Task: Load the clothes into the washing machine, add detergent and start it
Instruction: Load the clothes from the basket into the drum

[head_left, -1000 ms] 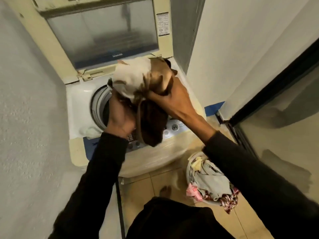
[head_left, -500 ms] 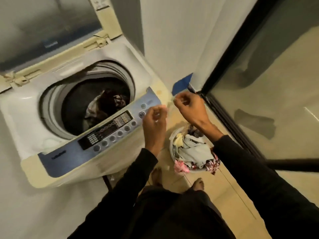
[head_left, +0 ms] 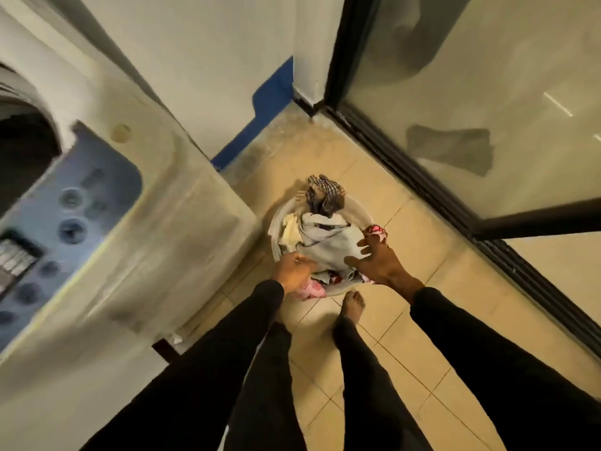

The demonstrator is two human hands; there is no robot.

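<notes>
The right hand (head_left: 379, 263) has its fingers (head_left: 364, 244) spread wide, palm down, hovering over the grey cloth (head_left: 328, 242) at the top of the pile and holding nothing. The left hand (head_left: 292, 271) is loosely curled at the near left edge of the pile; whether it has pinched any fabric I cannot tell, since the fingertips are turned under.

Under both hands, a round white basket (head_left: 359, 211) sits on the tiled floor (head_left: 406, 336), heaped with clothes: the grey piece on top, a checked cloth (head_left: 325, 190) at the far side, a pink piece (head_left: 312, 289) spilling over the near rim, and a red patterned one (head_left: 375, 231) on the right. A bare foot (head_left: 353, 304) stands just near the basket.

To the left is the washing machine (head_left: 156, 222), its blue control panel (head_left: 74, 216) blurred and the dark drum opening (head_left: 22, 151) at the far left edge.

The loading step looks to be in hand, with plenty still in the basket. The next move likely calls for closing both hands on a bundle, then lifting it left and up into the drum. No detergent is visible.
</notes>
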